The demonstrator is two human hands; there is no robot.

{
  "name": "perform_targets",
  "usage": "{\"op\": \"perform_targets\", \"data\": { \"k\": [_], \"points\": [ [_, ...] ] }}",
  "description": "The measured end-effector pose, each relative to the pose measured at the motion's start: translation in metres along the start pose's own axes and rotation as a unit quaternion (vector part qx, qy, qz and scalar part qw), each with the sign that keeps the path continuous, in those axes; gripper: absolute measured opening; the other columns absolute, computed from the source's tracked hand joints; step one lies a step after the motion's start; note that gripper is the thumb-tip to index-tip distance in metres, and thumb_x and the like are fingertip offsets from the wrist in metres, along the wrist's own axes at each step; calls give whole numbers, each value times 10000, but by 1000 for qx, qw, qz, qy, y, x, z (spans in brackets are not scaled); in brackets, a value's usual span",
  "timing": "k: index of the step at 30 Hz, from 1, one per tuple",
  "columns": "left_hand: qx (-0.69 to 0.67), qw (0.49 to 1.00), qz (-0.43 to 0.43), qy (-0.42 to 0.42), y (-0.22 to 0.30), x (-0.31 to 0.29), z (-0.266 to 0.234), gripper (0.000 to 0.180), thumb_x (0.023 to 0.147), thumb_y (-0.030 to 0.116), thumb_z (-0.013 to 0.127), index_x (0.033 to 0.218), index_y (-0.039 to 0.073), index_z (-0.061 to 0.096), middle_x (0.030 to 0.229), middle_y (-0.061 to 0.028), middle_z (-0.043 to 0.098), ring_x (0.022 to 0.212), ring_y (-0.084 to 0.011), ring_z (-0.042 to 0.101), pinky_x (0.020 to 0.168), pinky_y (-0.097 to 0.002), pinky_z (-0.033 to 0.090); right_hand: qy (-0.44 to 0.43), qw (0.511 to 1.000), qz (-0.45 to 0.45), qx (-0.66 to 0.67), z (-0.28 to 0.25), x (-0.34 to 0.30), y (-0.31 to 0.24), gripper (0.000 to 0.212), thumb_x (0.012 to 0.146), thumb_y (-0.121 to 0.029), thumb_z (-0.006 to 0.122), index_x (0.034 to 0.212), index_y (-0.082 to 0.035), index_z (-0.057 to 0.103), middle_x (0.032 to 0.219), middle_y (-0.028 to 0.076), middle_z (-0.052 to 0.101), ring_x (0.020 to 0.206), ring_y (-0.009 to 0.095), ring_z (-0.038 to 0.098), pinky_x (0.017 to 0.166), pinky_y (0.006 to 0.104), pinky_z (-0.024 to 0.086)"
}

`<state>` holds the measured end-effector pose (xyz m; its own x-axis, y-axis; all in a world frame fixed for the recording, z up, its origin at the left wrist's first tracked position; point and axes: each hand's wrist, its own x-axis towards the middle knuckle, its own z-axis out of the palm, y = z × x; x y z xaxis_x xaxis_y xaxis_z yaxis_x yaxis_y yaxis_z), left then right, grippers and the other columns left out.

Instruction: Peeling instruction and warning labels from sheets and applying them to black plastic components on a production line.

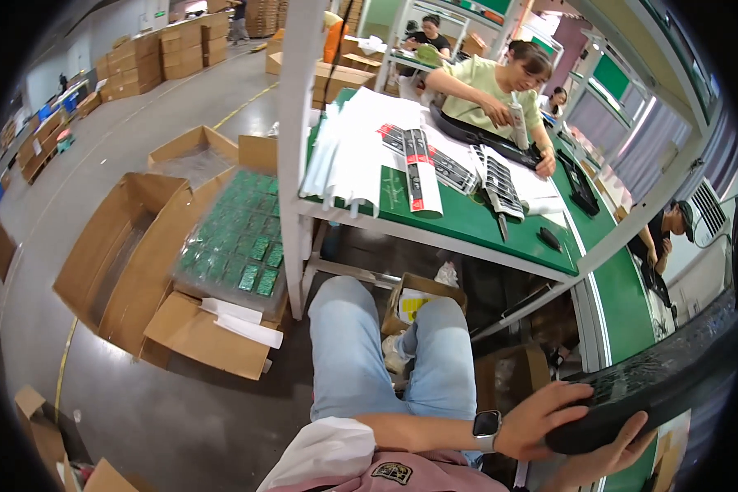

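Note:
A long black part [664, 385] with a rounded end and a glossy, film-like upper face lies at the lower right, reaching toward the right rim. My left hand [541, 420], below a wristwatch, grips its near end with the fingers over the top. Beneath that same end is my right hand [603, 463], thumb raised against the side and the other fingers partly hidden. Across the green-topped table [385, 193] a co-worker holds a white bottle [517, 123] over another black part [467, 131]. Printed label strips [421, 176] in black, white and red lie on white sheets there.
A white table post [293, 164] stands ahead of my knees. Left of it are open cardboard boxes [127, 254] and a clear tray of green circuit boards [238, 230]. A small box [422, 287] sits under the table. The green bench [623, 312] runs along my right.

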<state>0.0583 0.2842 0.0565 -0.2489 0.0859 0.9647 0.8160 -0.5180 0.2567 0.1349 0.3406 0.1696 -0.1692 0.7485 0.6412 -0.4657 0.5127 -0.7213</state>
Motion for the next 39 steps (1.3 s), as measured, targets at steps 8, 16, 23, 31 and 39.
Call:
{"op": "perform_targets", "data": {
  "k": [8,16,23,31,39],
  "points": [
    [79,987,-55,129,67,-22,-128,580,816,174,603,1362,9,495,1301,-257,556,1147,-403,578,959,-427,457,-454,890,19,34,27,-41,-4,454,911,-138,620,1282,65,453,1075,113,574,795,156,606,737,297,503],
    [-4,866,-455,208,144,-61,-202,508,829,68,600,1326,-19,541,1255,-112,615,1176,-192,549,1034,-292,377,-575,668,-459,-109,66,-40,0,456,752,-207,752,1171,-94,613,1107,106,618,1043,298,619,988,594,373],
    [-53,764,-579,278,138,-122,-210,520,760,41,611,1275,-28,581,1252,-109,615,1178,-193,554,1048,-305,387,-748,570,-321,-109,93,-103,133,281,687,-171,761,925,-101,629,783,57,669,738,246,670,707,408,509],
    [235,753,-583,192,96,-155,-243,389,793,-47,569,1170,8,648,1025,-101,688,1000,-182,626,896,-290,457,-730,635,-244,-71,124,-142,209,214,738,-242,764,744,-87,618,742,61,632,730,246,659,587,360,514],
    [460,729,-500,-88,65,-126,-272,251,814,19,626,1062,48,638,975,-147,651,894,-354,593,798,-431,491,-735,635,-236,32,154,-124,194,225,769,-171,731,957,-88,639,960,37,587,882,208,611,671,330,530]
  ]
}}
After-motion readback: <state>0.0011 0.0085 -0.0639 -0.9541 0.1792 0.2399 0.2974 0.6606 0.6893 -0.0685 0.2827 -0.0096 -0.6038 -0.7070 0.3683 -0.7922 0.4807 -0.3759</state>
